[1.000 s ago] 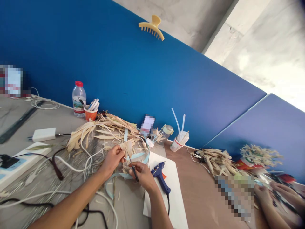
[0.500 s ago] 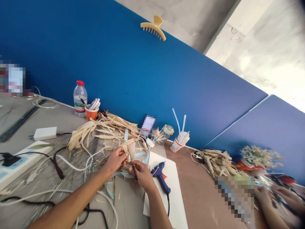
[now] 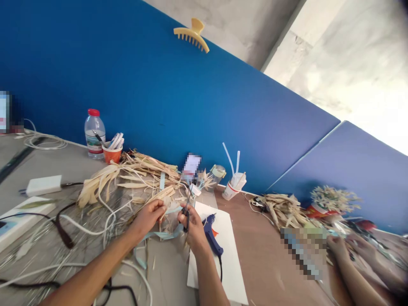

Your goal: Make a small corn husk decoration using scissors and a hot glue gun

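Scissors, head view: gripped in right hand, fingers wrapped on the handles, blades up and away from the wearer. Left hand pinches a pale husk piece at the fingertips; the piece sits just left of the blades, gap between. Hands near each other, narrow slot between them, over gray tabletop.

Right side tight: glue gun lies just beside right wrist on white board, board's left edge by the forearm. Past board's right edge, brown tabletop runs to a co-worker's hands; widest visible stretch.

Left side: white cable loops and power strip around left forearm. Far side: husk pile beyond the hands, then blue partition along the back edge.
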### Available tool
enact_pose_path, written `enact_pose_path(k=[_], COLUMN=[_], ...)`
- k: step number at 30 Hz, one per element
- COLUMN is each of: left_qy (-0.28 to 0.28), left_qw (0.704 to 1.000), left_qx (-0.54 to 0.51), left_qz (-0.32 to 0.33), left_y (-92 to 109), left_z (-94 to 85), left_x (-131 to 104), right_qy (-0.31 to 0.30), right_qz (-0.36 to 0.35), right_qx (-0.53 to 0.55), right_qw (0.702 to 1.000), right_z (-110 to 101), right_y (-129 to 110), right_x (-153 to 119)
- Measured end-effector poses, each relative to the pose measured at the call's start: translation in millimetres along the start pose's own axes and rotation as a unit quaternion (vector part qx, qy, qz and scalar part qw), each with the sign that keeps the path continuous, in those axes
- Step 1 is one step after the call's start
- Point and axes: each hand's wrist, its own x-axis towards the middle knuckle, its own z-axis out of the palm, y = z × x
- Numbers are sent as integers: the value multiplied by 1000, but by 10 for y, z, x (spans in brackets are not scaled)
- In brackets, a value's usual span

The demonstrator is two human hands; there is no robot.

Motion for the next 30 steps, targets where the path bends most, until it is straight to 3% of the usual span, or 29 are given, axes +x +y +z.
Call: enact_pose_path(k=[5, 11, 17, 23, 30], left_qy=[-78, -148, -145, -148, -119], left_qw=[993, 984, 987, 988, 991], left_qx=[84, 100, 61, 2, 19], left_qz=[18, 12, -21, -48, -62], left_y=[-94, -55, -53, -73, -14], left_z=[0, 66, 75, 31, -22], left_x=[-3, -95, -111, -60, -43], right_qy=[62, 85, 129, 161, 183], right_qz=[-40, -82, -82, -35, -13], right_qx=[29, -61, -128, -36, 28], right_qw=[997, 991, 980, 986, 983], right_z=[59, 89, 82, 35, 34], right_y=[64, 86, 48, 55, 79], right_x=[29, 27, 29, 66, 75])
